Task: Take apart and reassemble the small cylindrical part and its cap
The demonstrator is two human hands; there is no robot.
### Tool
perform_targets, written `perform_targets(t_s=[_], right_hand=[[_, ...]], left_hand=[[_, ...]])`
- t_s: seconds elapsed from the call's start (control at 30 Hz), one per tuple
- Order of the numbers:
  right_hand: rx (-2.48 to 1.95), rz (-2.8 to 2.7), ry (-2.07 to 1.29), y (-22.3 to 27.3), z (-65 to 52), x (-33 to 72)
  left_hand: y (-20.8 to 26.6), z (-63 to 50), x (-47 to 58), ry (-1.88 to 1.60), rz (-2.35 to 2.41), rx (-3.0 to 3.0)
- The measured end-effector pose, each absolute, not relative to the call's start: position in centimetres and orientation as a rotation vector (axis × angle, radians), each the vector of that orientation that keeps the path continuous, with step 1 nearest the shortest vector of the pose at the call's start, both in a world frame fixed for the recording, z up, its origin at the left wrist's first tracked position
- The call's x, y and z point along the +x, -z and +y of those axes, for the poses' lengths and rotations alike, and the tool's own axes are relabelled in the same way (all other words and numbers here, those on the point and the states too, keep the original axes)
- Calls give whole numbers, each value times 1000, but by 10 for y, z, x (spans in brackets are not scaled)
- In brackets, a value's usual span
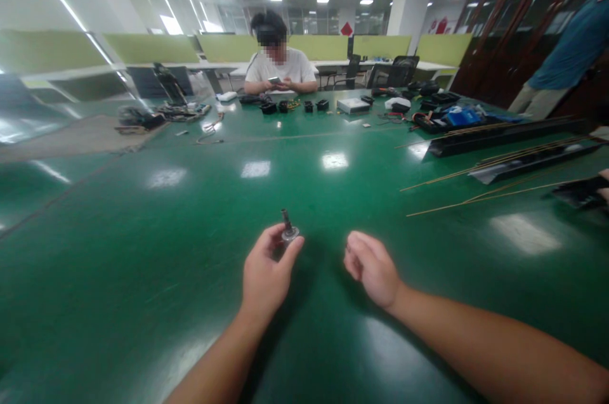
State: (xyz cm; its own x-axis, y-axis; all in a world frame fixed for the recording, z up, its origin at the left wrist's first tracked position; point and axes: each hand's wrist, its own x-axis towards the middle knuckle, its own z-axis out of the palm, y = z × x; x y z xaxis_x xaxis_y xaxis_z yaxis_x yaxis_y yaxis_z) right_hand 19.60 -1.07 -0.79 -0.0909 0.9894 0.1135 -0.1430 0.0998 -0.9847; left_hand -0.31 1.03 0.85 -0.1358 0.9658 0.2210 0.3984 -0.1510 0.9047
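Metal part (290,235), pinched in the left hand (266,274), narrow end up, held over the green table (190,264)! Already gripped and raised, by the look of it; not yet released. Across to the right hand (374,269): not touching the part, curled into a loose fist, impossible to tell whether gripping anything.

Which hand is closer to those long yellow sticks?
Right. The right hand is left of the sticks and a bit nearer the wearer; the left hand, holding a metal part, is farther left.
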Motion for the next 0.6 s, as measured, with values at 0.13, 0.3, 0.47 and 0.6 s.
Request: perform_targets(t_s=[0.13, 0.3, 0.47, 0.6], right_hand=[[-977, -1306, -1229, 6, -11, 198], [-966, -1356, -1202, 4, -12, 199], [-960, -1366, -1205, 5, -10, 199], [-960, -1356, -1222, 5, -10, 198]], left_hand=[[-7, 11, -4, -1284, 1597, 1544], [-9, 5, 0, -1418, 1389, 1395], [-35, -9, 1, -1510, 1283, 1225], [-52, -32, -37, -1496, 1393, 1277]])
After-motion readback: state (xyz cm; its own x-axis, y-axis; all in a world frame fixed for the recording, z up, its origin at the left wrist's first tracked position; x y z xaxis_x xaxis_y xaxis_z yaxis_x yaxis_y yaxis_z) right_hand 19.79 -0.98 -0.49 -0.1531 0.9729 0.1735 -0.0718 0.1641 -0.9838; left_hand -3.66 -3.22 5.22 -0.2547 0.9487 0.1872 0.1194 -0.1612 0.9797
